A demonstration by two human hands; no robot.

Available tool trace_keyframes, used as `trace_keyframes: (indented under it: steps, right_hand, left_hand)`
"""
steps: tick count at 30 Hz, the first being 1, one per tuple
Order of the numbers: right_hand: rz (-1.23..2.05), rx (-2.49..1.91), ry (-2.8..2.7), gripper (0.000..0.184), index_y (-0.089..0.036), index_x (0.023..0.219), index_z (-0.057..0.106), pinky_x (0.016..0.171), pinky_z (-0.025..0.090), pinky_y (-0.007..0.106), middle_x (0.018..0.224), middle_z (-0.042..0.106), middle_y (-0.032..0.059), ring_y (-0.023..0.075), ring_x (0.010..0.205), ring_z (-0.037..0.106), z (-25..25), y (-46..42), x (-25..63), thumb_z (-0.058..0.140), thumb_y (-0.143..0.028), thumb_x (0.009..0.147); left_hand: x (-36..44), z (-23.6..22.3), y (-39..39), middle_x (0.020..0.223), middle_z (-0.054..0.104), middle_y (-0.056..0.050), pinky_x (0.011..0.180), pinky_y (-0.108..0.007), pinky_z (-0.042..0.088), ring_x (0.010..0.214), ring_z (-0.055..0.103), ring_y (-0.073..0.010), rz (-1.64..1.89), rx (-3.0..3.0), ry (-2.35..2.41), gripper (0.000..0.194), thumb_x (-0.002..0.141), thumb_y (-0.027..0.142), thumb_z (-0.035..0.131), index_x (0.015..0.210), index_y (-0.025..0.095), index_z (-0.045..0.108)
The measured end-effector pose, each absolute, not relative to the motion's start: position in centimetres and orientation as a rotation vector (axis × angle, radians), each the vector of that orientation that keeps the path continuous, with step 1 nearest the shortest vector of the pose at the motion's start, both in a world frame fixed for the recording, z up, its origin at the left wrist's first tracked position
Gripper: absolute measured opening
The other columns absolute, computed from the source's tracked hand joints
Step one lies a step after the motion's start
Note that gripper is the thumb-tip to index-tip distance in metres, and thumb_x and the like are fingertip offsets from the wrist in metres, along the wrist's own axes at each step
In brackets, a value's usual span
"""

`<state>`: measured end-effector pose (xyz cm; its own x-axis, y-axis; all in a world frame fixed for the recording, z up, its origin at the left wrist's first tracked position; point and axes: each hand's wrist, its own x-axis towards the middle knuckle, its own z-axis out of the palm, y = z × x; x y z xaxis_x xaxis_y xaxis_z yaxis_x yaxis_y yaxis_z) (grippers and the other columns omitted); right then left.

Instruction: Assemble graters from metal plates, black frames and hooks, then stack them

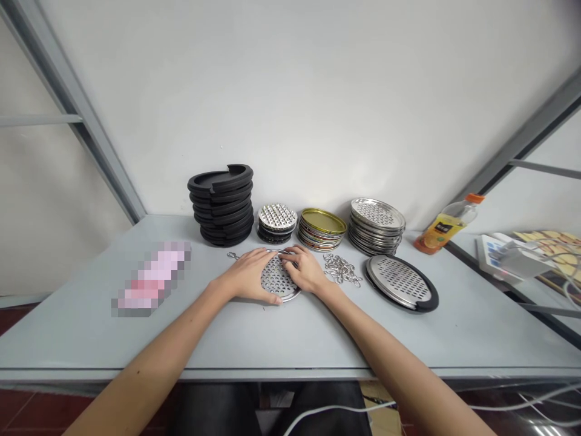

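Flat on the grey table lies a round metal grater plate (275, 277) with a raised rim, between both hands. My left hand (247, 275) curves over its left side, fingers at the far rim and thumb at the near rim. From the right, my right hand (307, 270) grips the plate's edge, its thumb lying over the perforated face. Parts of the rim are hidden under the fingers. Beside my left fingertips is a small metal clasp (233, 255). A loose pile of similar metal clasps (342, 269) lies right of my right hand.
Along the wall stand black ring-shaped holders (221, 209), small grater discs (278, 219), gold-coloured lids (323, 221) and rimmed grater plates (377, 219), all stacked. Farther right are a black-edged grater (402, 281), a juice bottle (447, 225) and a power strip (494, 254). A pixelated pink item (154, 278) lies left.
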<state>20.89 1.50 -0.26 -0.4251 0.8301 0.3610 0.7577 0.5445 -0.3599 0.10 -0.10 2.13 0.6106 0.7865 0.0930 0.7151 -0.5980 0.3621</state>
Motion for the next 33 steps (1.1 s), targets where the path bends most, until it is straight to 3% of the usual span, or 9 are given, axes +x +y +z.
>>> trace_keyframes:
  steps: [10,22,33]
  right_hand:
    - [0.180,-1.357,-2.302,0.034,-0.024,0.108,0.072,0.108,0.033,0.041,0.119,0.065,0.0047,0.0248,0.123,0.046,-0.22,1.46,20.80,0.041,-0.029,0.093]
    - [0.287,-1.233,-2.144,0.048,-0.017,0.113,0.068,0.101,0.039,0.037,0.118,0.064,0.0095,0.0213,0.111,0.055,-0.78,1.58,21.23,0.026,-0.034,0.100]
    - [0.312,-1.267,-2.193,0.055,-0.018,0.108,0.071,0.105,0.035,0.041,0.125,0.061,0.0109,0.0240,0.119,0.051,-0.74,1.78,21.30,0.023,-0.044,0.099]
  left_hand:
    - [0.07,2.24,-0.13,0.148,0.037,-0.016,0.112,-0.048,0.029,0.137,0.032,-0.0364,0.353,2.558,1.218,0.117,0.051,0.074,0.071,0.145,0.015,0.032]
    - [-0.16,2.36,-0.08,0.149,0.037,-0.014,0.111,-0.048,0.029,0.137,0.031,-0.0365,0.385,2.537,1.169,0.116,0.052,0.072,0.072,0.146,0.019,0.030]
    - [-0.37,2.12,-0.09,0.151,0.033,-0.014,0.113,-0.047,0.026,0.140,0.027,-0.0352,0.365,2.537,1.151,0.114,0.055,0.070,0.072,0.147,0.019,0.028]
